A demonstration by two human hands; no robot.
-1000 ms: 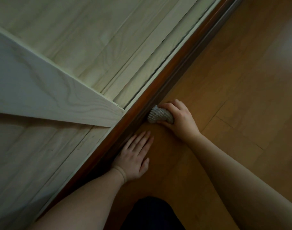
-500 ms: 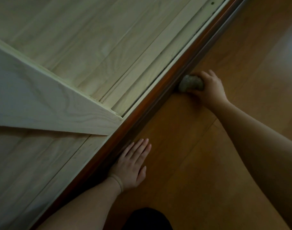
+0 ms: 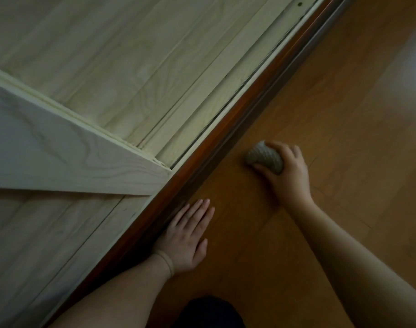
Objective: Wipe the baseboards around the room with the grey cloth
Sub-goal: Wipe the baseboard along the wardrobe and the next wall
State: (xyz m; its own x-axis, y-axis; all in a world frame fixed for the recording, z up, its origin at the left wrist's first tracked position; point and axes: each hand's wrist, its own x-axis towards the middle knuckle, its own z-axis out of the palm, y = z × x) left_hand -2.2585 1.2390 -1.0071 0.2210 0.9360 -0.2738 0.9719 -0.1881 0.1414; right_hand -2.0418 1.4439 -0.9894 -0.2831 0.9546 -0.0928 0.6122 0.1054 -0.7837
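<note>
My right hand (image 3: 288, 172) grips the bunched grey cloth (image 3: 265, 157), a knobbly wad, on the floor a short way out from the baseboard. The dark reddish-brown baseboard (image 3: 226, 136) runs diagonally from lower left to upper right. Fingers straight, my left hand (image 3: 185, 237) rests flat on the floor beside the baseboard, its outer edge close to it.
Pale wood panelling (image 3: 122, 67) with a diagonal brace (image 3: 67, 159) rises above the baseboard. An orange-brown wooden floor (image 3: 344, 114) spreads to the right. A dark knee or garment (image 3: 209, 313) shows at the bottom edge.
My right hand slid the cloth along the baseboard away from me, then came back nearer and off the baseboard onto the floor. The left hand stayed flat.
</note>
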